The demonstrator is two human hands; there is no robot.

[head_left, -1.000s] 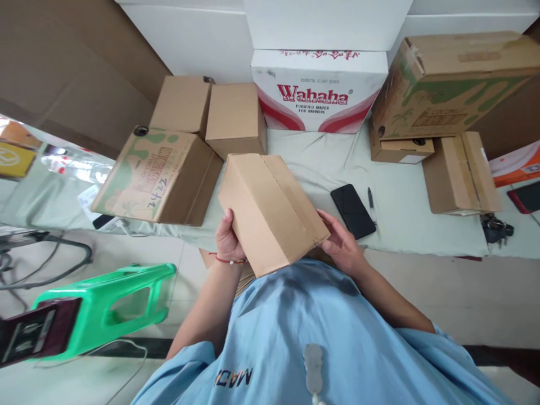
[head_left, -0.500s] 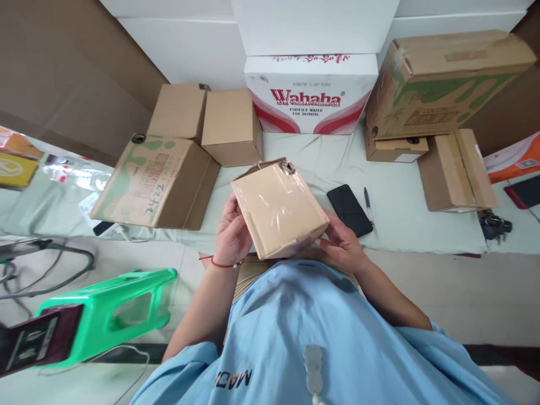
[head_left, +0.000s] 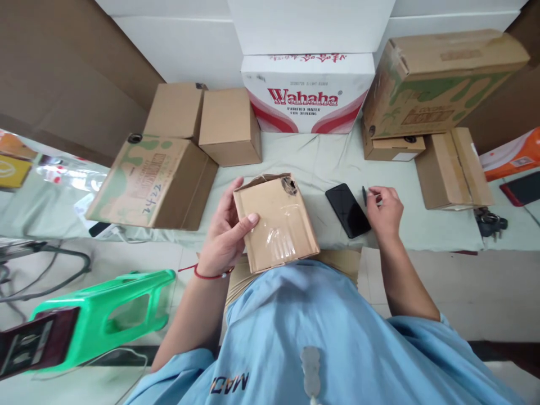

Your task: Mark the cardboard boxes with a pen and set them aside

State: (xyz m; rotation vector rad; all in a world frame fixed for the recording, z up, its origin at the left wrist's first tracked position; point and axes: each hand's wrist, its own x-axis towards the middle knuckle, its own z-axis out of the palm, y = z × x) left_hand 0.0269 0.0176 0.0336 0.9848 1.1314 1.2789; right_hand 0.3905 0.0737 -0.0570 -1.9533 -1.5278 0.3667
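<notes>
My left hand (head_left: pixel 225 233) grips a small cardboard box (head_left: pixel 278 219) by its left side, the thumb lying on the taped face. The box is tilted against the front of my blue shirt, and one corner is torn with a dark hole. My right hand (head_left: pixel 385 212) is off the box, at the right of a black phone (head_left: pixel 347 210). Its fingers are pinched on a pen (head_left: pixel 364 196); the dark end shows and the hand covers the rest.
Cardboard boxes (head_left: pixel 230 126) stand at the back left, one marked 2422. A white water carton (head_left: pixel 307 95) is behind, more boxes (head_left: pixel 453 169) are at the right. Keys (head_left: pixel 489 220) lie by the right edge. A green stool (head_left: pixel 105 309) is on the floor at the left.
My right hand has let go of the box and moved right to the pen. The box has tilted lower towards my body, and my left thumb has come onto its face.
</notes>
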